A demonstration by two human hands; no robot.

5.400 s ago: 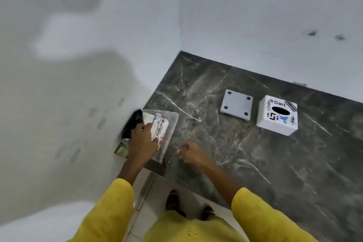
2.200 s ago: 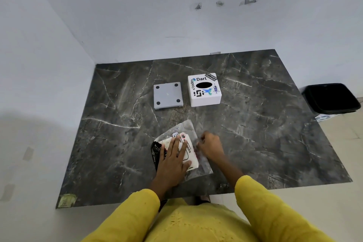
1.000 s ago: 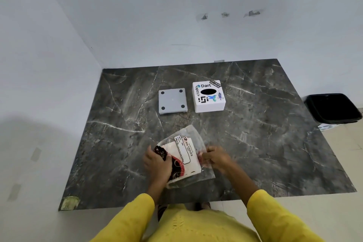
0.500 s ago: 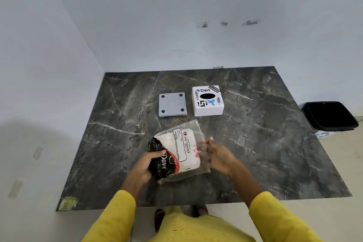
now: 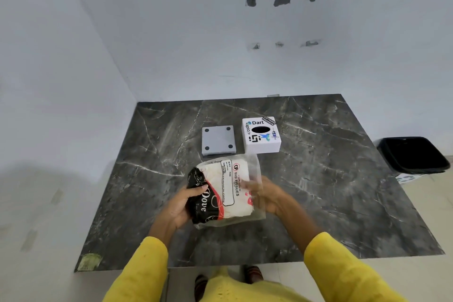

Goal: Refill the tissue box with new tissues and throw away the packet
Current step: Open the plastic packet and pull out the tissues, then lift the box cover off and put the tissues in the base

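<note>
We're early: packet (image 5: 221, 192) sits full, held above the bench (image 5: 331, 191). Left hand (image 5: 182, 206) grips its dark end; right hand (image 5: 266, 193) is blurred, grip unclear. Box (image 5: 261, 135) empty, base (image 5: 218, 140) off beside it. Filling, closing, bin (image 5: 414, 154) all remain.

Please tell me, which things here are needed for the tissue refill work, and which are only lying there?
Needed: tissue packet, held by left hand and right hand; tissue box; grey base plate; black bin.

Only there: marble table; tape scrap on its corner.
</note>
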